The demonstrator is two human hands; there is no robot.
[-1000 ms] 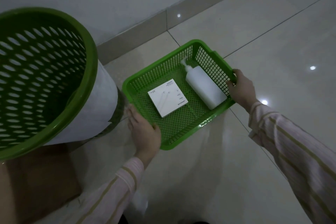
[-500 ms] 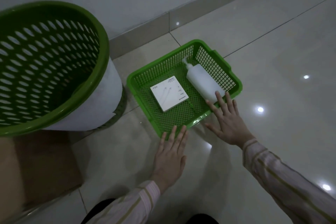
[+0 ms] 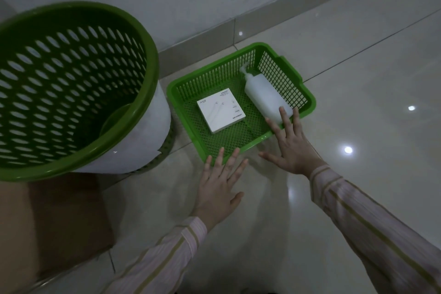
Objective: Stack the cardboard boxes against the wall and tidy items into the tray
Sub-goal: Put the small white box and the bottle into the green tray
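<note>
tray [image 3: 259, 44] holds bottle [image 3: 265, 93], box [image 3: 220, 110] | left grip [image 3: 218, 188] flat, empty, before tray | right grip [image 3: 294, 148] flat, empty, over tray rim

Dim greenish light, bright lamp glints on glossy floor [image 3: 358, 198], soft shadows beneath the hands, wide-angle bending at edges

We see both hands spread flat at the near edge of a green tray [image 3: 307, 100] holding a white bottle [image 3: 265, 93] and a white box [image 3: 220, 110].

Lg green basket [image 3: 152, 71], tiled floor [image 3: 372, 200]
</note>
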